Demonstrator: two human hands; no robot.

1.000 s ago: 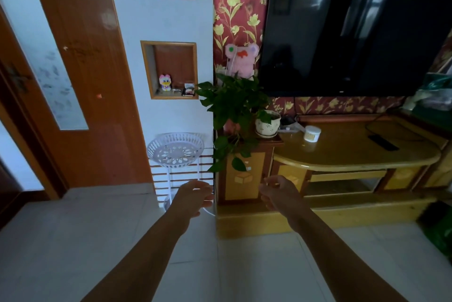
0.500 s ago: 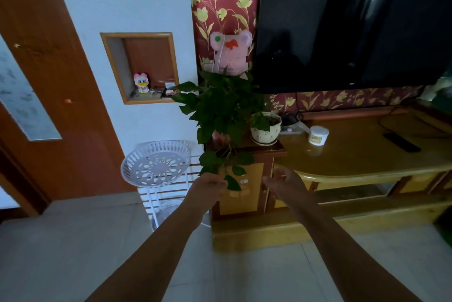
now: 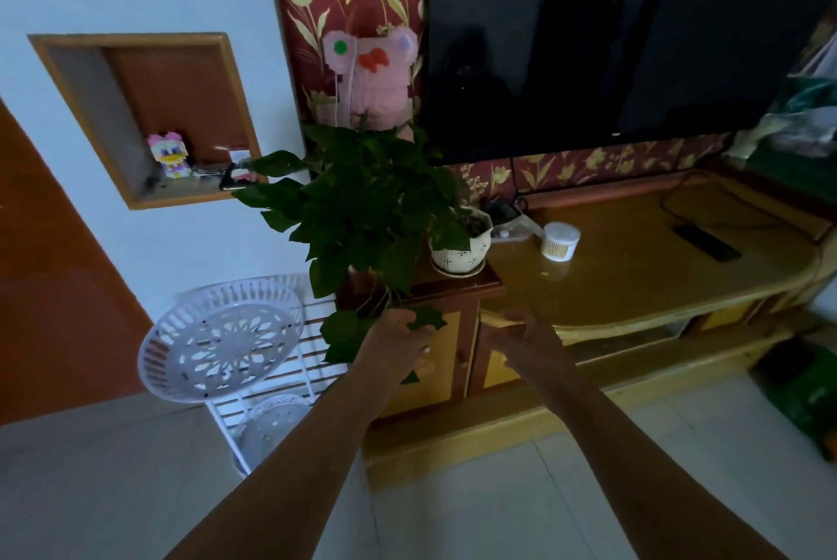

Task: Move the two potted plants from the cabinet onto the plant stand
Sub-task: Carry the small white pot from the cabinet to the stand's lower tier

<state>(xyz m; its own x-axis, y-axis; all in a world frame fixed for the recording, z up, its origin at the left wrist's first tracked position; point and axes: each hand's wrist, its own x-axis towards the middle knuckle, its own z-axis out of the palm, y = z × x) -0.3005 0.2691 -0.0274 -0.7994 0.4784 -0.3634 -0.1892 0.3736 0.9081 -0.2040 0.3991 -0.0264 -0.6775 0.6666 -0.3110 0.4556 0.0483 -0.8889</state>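
Note:
A large leafy green plant (image 3: 362, 206) stands on the small dark wooden cabinet (image 3: 457, 287); its pot is mostly hidden by leaves. Beside it on the right sits a small plant in a white ceramic pot (image 3: 459, 253) on a saucer. The white plastic plant stand (image 3: 222, 339), with a round lattice top tray and a lower tray, stands left of the cabinet. My left hand (image 3: 394, 342) reaches among the trailing lower leaves, fingers apart, holding nothing. My right hand (image 3: 521, 337) is open in front of the cabinet's edge.
A yellow-topped TV unit (image 3: 634, 269) runs right, carrying a white cotton-swab tub (image 3: 559, 241), a remote and cables. A big black TV (image 3: 611, 29) hangs above. A wall niche (image 3: 149, 120) with a toy figure is at left, next to an orange door.
I have come closer to the cabinet. Both hands have risen and moved forward, and the left one now touches the hanging leaves.

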